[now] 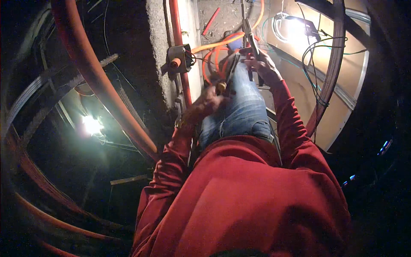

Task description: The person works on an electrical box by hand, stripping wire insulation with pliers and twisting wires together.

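Pointing away from the body in the head view, the plier-like tool [251, 39] lay in the curled right hand [264, 68], near the orange cable [216, 45]; the blurred left hand [209, 102], lower left, had an indiscernible grip.

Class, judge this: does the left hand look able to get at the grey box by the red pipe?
Probably yes: the left hand is near the grey box, with nothing solid visible between them, though blur hides whether it's free.
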`<state>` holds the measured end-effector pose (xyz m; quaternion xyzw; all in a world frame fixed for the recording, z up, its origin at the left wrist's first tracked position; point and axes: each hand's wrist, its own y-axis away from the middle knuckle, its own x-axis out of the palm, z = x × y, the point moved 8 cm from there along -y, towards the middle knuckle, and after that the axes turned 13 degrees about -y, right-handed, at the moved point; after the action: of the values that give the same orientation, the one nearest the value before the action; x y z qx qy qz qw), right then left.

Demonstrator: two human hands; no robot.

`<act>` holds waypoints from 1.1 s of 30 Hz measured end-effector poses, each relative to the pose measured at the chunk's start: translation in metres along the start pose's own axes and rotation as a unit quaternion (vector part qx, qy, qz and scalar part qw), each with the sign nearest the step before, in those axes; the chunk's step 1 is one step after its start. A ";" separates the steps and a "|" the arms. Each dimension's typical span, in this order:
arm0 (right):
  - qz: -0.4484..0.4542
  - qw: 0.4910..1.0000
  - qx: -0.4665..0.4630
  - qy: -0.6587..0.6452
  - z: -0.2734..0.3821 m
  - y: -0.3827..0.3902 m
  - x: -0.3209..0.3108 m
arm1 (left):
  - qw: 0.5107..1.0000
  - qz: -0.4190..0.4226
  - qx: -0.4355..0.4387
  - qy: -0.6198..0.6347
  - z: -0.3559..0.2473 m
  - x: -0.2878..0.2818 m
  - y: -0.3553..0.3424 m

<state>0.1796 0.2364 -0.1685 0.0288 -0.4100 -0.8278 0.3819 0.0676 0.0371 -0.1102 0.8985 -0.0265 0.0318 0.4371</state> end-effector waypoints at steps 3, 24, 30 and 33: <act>-0.001 0.992 -0.101 0.081 0.009 0.010 0.011 | 0.985 -0.078 0.113 0.101 -0.008 0.007 0.026; 0.203 0.857 -0.223 0.419 0.050 0.018 0.106 | 0.921 -0.121 -0.011 0.370 0.036 0.003 0.036; 0.198 0.837 -0.188 0.474 0.054 0.009 0.101 | 0.897 -0.123 0.013 0.424 0.030 -0.010 0.024; 0.201 0.832 -0.184 0.483 0.059 0.011 0.104 | 0.883 -0.135 0.014 0.449 0.026 -0.016 0.019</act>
<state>0.0914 0.2026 -0.0938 0.2709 -0.0106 -0.6739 0.6873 0.0512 0.0052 -0.1123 0.7891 0.2945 0.3724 0.3898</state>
